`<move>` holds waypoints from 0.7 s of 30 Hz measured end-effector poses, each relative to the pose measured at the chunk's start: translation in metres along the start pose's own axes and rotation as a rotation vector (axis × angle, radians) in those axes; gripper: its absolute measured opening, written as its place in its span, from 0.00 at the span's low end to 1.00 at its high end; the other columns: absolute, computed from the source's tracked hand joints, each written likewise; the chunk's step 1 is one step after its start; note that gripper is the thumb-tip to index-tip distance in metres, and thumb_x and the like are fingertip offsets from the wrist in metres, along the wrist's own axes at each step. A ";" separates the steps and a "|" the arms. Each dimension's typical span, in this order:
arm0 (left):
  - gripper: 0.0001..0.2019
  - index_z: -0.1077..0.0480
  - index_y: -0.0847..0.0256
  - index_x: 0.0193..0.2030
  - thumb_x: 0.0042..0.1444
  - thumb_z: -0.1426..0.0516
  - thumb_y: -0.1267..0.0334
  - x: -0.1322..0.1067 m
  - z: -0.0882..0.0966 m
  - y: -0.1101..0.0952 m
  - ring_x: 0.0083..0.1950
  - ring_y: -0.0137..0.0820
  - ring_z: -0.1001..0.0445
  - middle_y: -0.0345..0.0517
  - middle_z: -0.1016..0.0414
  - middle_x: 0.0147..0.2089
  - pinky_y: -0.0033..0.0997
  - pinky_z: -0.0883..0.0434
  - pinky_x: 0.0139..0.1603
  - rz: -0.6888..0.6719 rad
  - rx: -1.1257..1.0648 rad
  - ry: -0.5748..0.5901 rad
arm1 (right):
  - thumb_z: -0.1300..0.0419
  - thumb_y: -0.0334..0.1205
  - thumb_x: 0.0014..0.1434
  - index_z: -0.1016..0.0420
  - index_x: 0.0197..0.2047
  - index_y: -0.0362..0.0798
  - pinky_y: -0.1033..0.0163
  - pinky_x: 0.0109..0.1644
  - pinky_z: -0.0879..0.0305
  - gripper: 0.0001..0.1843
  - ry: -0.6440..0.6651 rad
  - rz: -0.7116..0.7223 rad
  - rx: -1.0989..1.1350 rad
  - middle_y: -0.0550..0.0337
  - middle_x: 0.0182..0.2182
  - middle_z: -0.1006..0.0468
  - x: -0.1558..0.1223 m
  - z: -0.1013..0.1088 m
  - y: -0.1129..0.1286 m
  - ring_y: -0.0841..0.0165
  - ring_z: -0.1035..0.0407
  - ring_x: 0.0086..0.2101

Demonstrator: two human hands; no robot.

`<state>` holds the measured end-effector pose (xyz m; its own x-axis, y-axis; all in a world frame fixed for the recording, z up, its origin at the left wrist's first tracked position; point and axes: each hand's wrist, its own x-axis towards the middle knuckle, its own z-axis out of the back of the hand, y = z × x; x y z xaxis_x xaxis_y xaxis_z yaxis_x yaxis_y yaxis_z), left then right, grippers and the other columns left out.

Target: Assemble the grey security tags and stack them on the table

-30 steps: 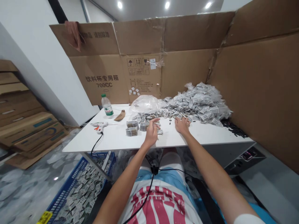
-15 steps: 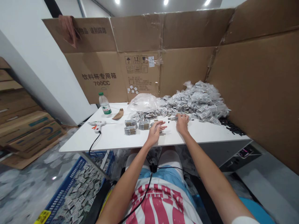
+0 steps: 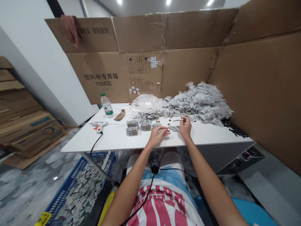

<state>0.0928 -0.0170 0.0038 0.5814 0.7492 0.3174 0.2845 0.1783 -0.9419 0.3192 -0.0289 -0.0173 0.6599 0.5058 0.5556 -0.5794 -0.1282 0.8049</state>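
My left hand (image 3: 158, 136) is over the table's front part, fingers stretched out to the right and apart, with nothing visible in them. A short row of grey slotted pieces (image 3: 156, 125) lies just behind it. My right hand (image 3: 185, 126) pinches a thin grey piece (image 3: 177, 120) that points left; its exact kind is too small to make out. Between the hands a loose grey piece (image 3: 173, 128) lies flat on the white table (image 3: 113, 138). Neat stacks of the same slotted pieces (image 3: 132, 128) stand left of my left hand.
A heap of bagged slotted pieces (image 3: 204, 102) fills the back right, beside black bits (image 3: 236, 129). At left are a glue gun (image 3: 100, 126), a water bottle (image 3: 107, 106) and a brown curved piece (image 3: 120, 115). Cardboard walls (image 3: 188, 62) surround the table; a blue basket (image 3: 64, 185) stands below.
My right hand has lifted slightly from the pieces and now pinches a thin one. My left hand has shifted a little toward me and right. A loose piece now shows between them.
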 end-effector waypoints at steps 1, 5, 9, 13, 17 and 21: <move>0.25 0.24 0.64 0.49 0.61 0.34 0.42 0.000 0.000 -0.001 0.46 0.43 0.13 0.59 0.15 0.46 0.47 0.16 0.51 0.008 0.006 -0.005 | 0.47 0.46 0.64 0.28 0.48 0.50 0.53 0.51 0.34 0.14 0.005 -0.063 0.091 0.49 0.43 0.21 -0.005 0.002 0.001 0.56 0.29 0.43; 0.24 0.24 0.62 0.45 0.60 0.34 0.41 -0.001 0.000 -0.005 0.32 0.35 0.17 0.54 0.15 0.41 0.37 0.19 0.35 0.021 0.068 -0.028 | 0.38 0.58 0.60 0.27 0.50 0.51 0.58 0.39 0.33 0.22 0.204 -0.251 0.433 0.59 0.35 0.23 -0.028 0.013 0.009 0.62 0.31 0.33; 0.21 0.23 0.61 0.41 0.62 0.36 0.41 -0.002 0.002 -0.010 0.25 0.29 0.26 0.50 0.16 0.37 0.34 0.26 0.30 -0.012 0.199 -0.023 | 0.31 0.63 0.58 0.23 0.46 0.51 0.59 0.37 0.35 0.25 0.411 -0.202 0.483 0.61 0.32 0.24 -0.044 0.023 0.025 0.63 0.33 0.31; 0.19 0.23 0.60 0.37 0.64 0.37 0.44 -0.002 0.005 -0.009 0.30 0.32 0.26 0.46 0.19 0.31 0.36 0.27 0.38 -0.054 0.321 -0.028 | 0.29 0.64 0.58 0.21 0.43 0.51 0.59 0.35 0.37 0.25 0.521 -0.146 0.455 0.61 0.31 0.25 -0.048 0.029 0.037 0.64 0.34 0.31; 0.17 0.24 0.60 0.34 0.64 0.37 0.47 -0.001 0.007 -0.005 0.36 0.36 0.24 0.44 0.22 0.30 0.37 0.28 0.44 -0.067 0.411 -0.085 | 0.30 0.63 0.60 0.19 0.44 0.50 0.60 0.33 0.39 0.24 0.601 -0.136 0.470 0.61 0.29 0.27 -0.048 0.033 0.041 0.64 0.35 0.30; 0.16 0.22 0.60 0.35 0.64 0.37 0.49 -0.001 0.008 -0.005 0.42 0.39 0.23 0.47 0.20 0.37 0.38 0.29 0.48 -0.065 0.499 -0.095 | 0.30 0.62 0.60 0.18 0.44 0.51 0.59 0.34 0.39 0.23 0.611 -0.135 0.481 0.62 0.28 0.27 -0.048 0.036 0.042 0.65 0.36 0.29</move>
<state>0.0848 -0.0136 0.0071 0.4965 0.7767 0.3876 -0.0943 0.4922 -0.8654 0.2805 -0.0893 -0.0031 0.2495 0.9045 0.3460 -0.1505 -0.3167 0.9365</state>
